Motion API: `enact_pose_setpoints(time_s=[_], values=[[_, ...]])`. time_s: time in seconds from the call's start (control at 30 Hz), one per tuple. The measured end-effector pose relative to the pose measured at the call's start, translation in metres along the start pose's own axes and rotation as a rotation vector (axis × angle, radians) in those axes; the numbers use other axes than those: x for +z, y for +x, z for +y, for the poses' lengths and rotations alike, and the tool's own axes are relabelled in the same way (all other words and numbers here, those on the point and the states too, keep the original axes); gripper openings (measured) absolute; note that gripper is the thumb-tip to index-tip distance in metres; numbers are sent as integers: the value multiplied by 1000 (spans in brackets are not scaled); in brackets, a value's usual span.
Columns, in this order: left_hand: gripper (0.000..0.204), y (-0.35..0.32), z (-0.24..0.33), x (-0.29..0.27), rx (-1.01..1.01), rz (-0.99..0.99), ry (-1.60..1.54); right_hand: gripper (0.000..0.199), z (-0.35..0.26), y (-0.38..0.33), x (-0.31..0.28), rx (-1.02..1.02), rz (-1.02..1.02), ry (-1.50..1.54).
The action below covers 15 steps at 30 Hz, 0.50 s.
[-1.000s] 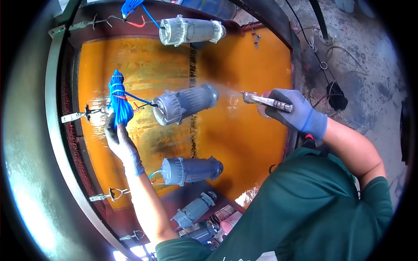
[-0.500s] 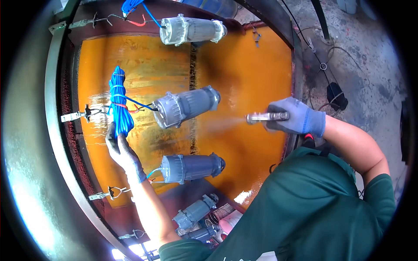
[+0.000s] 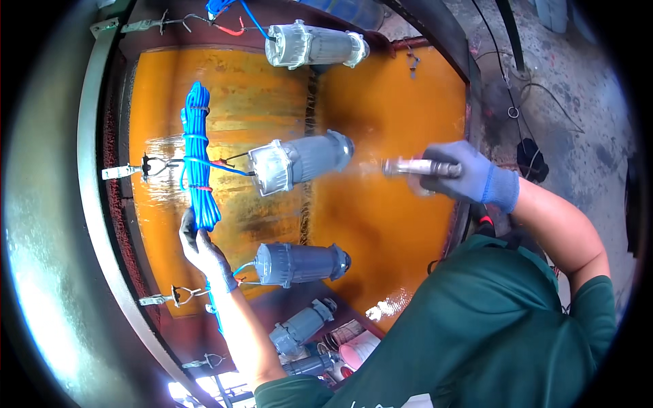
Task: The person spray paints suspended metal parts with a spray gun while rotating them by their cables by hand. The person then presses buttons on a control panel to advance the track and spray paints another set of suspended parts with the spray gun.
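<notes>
A grey, ribbed cylindrical pump (image 3: 303,160) hangs sideways at the middle, its cable end to the left. Tied to it is a long coiled bundle of blue cable (image 3: 196,143). My left hand (image 3: 204,253), in a grey glove, pinches the near end of this bundle. On the right, my gloved right hand (image 3: 471,178) is wrapped round a metal spray gun (image 3: 416,167). The nozzle points left at the pump's rounded end, a short gap away, with faint mist between them. My fingers on the gun's handle are partly hidden.
Another grey pump (image 3: 316,45) hangs farther off, and a darker one (image 3: 303,264) nearer. More pumps (image 3: 303,328) are below, beside a pink bucket (image 3: 357,350). A metal rail (image 3: 88,143) with hooks runs along the left; an orange-coated panel (image 3: 394,217) lies behind.
The pump has turned slightly, its cable end now showing a brighter face. The blue bundle stands straighter, my left hand still at its near end. Spray mist looks fainter and shorter.
</notes>
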<state>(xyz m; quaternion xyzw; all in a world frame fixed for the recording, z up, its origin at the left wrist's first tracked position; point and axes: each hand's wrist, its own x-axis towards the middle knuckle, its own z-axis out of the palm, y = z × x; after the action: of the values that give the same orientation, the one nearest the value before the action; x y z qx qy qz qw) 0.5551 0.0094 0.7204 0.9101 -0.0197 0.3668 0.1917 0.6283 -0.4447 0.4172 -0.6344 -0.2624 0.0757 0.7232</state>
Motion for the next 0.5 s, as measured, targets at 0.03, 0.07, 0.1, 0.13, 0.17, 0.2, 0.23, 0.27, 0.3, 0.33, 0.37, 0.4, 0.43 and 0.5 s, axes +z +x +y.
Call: enact_pose_setpoints(time_s=[0.03, 0.07, 0.1, 0.13, 0.17, 0.2, 0.23, 0.27, 0.3, 0.33, 0.37, 0.4, 0.43, 0.5], values=[[54, 1, -5, -1, -10, 4, 2, 22, -6, 0, -4, -6, -156, -46], [56, 4, -10, -2, -7, -3, 28, 23, -7, 1, -3, -78, -200, -251], [56, 5, -15, -6, -9, 1, 30, 23, -8, 4, -3, -81, -204, -251], [56, 6, -19, -9, -26, 14, 56, 23, -10, 7, -3, -133, -122, -234], [56, 6, -23, -13, -43, 27, 83, 22, -12, 9, -3, -185, -39, -216], [55, 5, -22, -10, -26, 38, 126, 23, -20, 14, -7, -80, 10, -124], [55, 7, -28, -10, -28, 39, 125, 23, -22, 16, -8, -80, 8, -126], [55, 9, -37, -11, -25, 52, 154, 23, -23, 18, -8, -59, 28, -97], [54, 10, -40, -10, -21, 62, 182, 22, -24, 19, -9, -37, 50, -68], [54, 10, -43, -9, -30, 77, 205, 23, -25, 16, -10, -102, -44, -107], [54, 10, -44, -10, -29, 77, 204, 23, -27, 14, -8, -103, -43, -108], [55, 10, -47, -11, -65, 62, 204, 23, -29, 12, -7, -128, -99, -205], [55, 11, -50, -11, -101, 47, 204, 24, -31, 11, -6, -152, -154, -302], [54, 13, -66, -15, -93, 53, 196, 25, -33, 15, -1, -210, -37, -220]])
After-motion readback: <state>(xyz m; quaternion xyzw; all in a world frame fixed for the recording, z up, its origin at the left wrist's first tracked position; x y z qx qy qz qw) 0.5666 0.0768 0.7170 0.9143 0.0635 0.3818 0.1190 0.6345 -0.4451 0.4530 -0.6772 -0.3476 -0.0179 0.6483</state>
